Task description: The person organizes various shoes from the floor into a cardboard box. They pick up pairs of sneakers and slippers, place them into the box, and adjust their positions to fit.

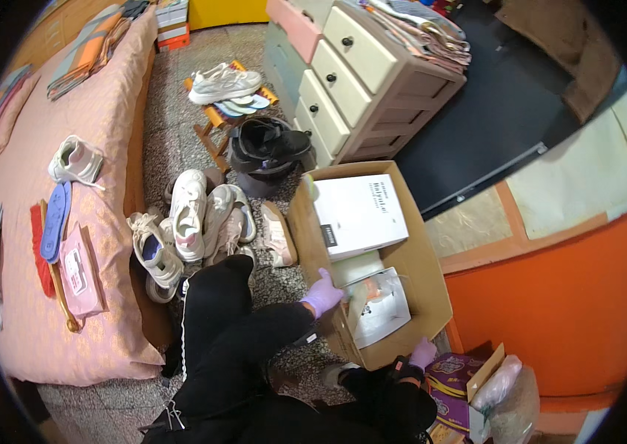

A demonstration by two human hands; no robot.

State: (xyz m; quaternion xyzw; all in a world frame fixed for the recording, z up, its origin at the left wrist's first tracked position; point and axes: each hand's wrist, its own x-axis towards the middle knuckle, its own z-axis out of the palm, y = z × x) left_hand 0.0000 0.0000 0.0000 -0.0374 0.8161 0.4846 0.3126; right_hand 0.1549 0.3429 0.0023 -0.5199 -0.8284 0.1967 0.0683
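Observation:
A large open cardboard box [430, 296] stands on the floor before me, tilted to the right in view. My left hand [322, 294], in a lavender glove, grips its left wall. At the near right corner my right hand [423, 354], gloved alike, holds the edge; part of its fingers is hidden. Inside lie a white carton [361, 211] at the far end, a pale green-white box [359, 268] in the middle, and a white box [387, 320] under clear plastic at the near end.
White sneakers [188, 211] and other shoes crowd the floor left of the box, near a black bag [262, 148]. A bed [117, 296] carries a shoe, a blue insole [56, 222] and a pink packet [82, 274]. Drawers [402, 96] stand beyond; purple cartons [450, 374] lie at right.

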